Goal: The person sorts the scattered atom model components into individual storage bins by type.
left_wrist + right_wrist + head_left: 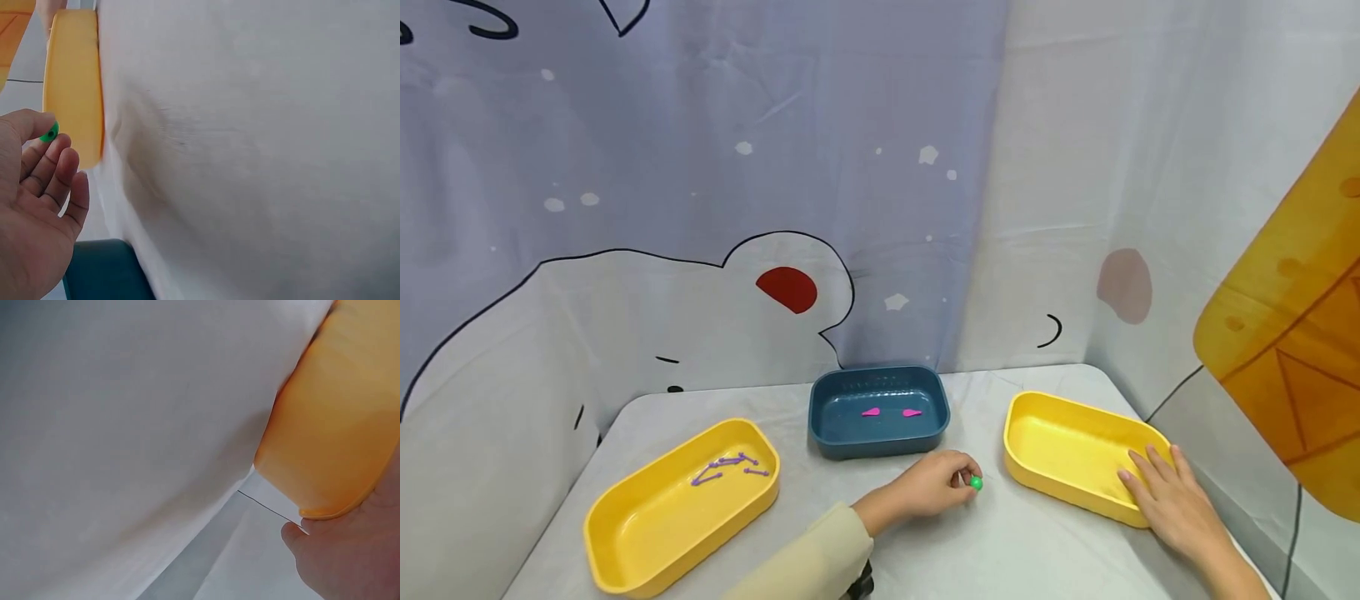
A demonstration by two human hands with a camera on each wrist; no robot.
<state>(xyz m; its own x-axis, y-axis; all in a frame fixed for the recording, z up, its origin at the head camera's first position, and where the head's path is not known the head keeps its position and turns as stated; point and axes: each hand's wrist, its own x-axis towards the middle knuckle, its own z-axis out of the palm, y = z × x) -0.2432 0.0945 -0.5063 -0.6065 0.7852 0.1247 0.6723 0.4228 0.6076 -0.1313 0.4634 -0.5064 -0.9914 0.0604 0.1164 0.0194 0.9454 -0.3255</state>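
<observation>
My left hand (934,483) is over the table's middle, pinching a small round green bead (976,482) between thumb and fingertips. A dark hole shows in the bead (50,132) in the left wrist view, where the other fingers curl loosely below it. My right hand (1183,508) rests over the near right corner of a yellow tray (1026,477), its fingers spread and fairly straight across the rim. No objects show inside that tray. The right wrist view catches the hand (350,556) against the tray's outer wall (325,437).
Behind my left hand a dark blue tray (880,447) holds two small pink pieces (912,412). At the left, another yellow tray (625,550) contains several thin purple sticks (707,475). A white cloth covers the table (940,558), and printed curtains (880,183) hang close around it.
</observation>
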